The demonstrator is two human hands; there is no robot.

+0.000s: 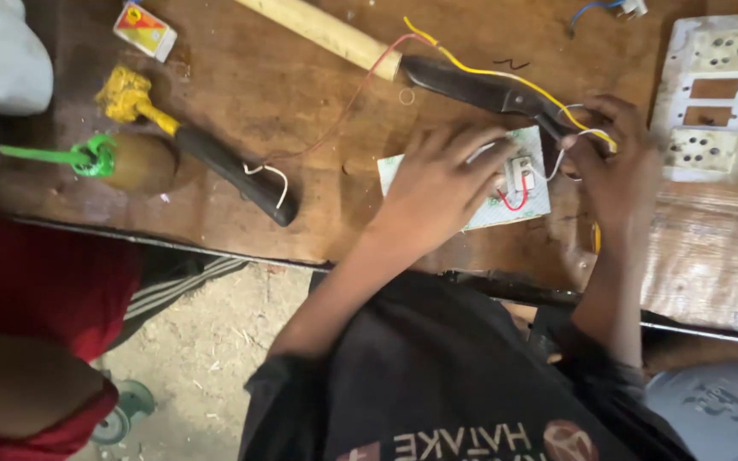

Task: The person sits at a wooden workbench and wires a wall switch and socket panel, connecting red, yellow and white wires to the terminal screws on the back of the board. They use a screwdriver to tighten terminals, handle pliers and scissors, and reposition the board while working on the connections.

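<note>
Left hand (pixel 437 192) fingers spread flat on switch plate (pixel 506 183) near bench (pixel 301 102) front edge, right hand (pixel 612 166) pinching white wire (pixel 570 141), pliers (pixel 489 90) just behind.

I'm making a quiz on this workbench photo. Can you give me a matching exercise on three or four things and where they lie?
Things:
1. Small white switch board
2. Large socket plate
3. Matchbox
4. Wooden-handled tool

Places:
A. Top left corner of the bench
B. Far right of the bench
C. Under the left hand
D. Top middle, lying slantwise

Pairs: 1-C, 2-B, 3-A, 4-D
</note>
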